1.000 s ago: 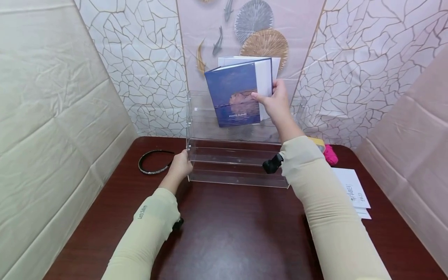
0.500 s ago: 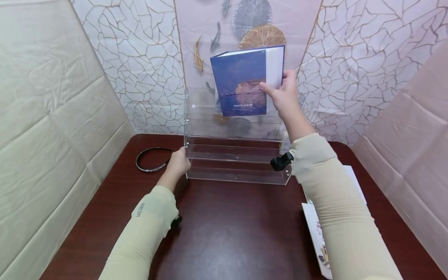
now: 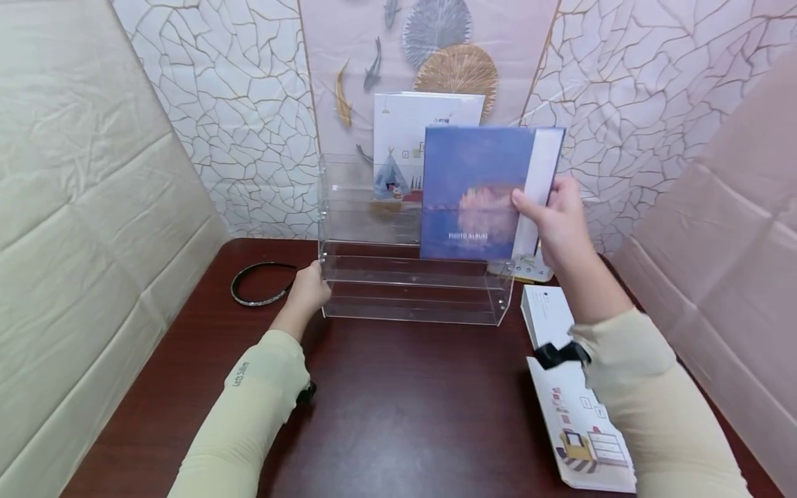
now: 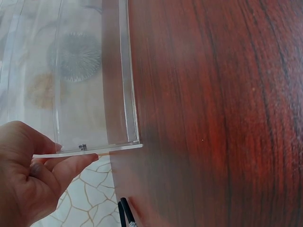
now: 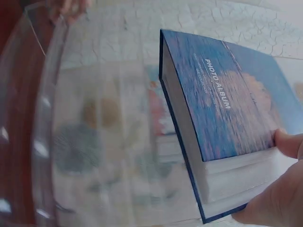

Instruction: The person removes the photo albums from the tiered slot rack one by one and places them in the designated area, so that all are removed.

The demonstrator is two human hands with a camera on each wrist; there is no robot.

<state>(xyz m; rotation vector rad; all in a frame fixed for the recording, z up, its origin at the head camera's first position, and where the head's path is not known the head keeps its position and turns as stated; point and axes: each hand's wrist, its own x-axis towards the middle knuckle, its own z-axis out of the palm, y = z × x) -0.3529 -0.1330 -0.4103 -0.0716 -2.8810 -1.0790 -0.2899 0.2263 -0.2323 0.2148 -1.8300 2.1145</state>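
My right hand [image 3: 563, 225] pinches a blue photo album [image 3: 476, 166] by its right edge, thumb on the cover and fingers behind. The album is held up in front of the right part of a clear acrylic tiered rack [image 3: 407, 319]. In the right wrist view its white page block shows between the covers. My left hand [image 3: 309, 294] grips the rack's left side panel [image 4: 118, 149], thumb on one face and fingers on the other. A white illustrated book [image 3: 398, 128] stands upright in the rack's upper tier, partly hidden by the album.
A dark sparkly headband [image 3: 254, 303] lies left of the rack. On the right of the table lie a white box-like book [image 3: 548, 311] and a white illustrated book [image 3: 579, 429], partly covered by my right arm. A yellow-edged item [image 3: 534, 271] sits behind the rack's right side.
The album rises, then swings right and down toward me, uncovering the white book in the rack. My left hand keeps its grip on the rack's side.
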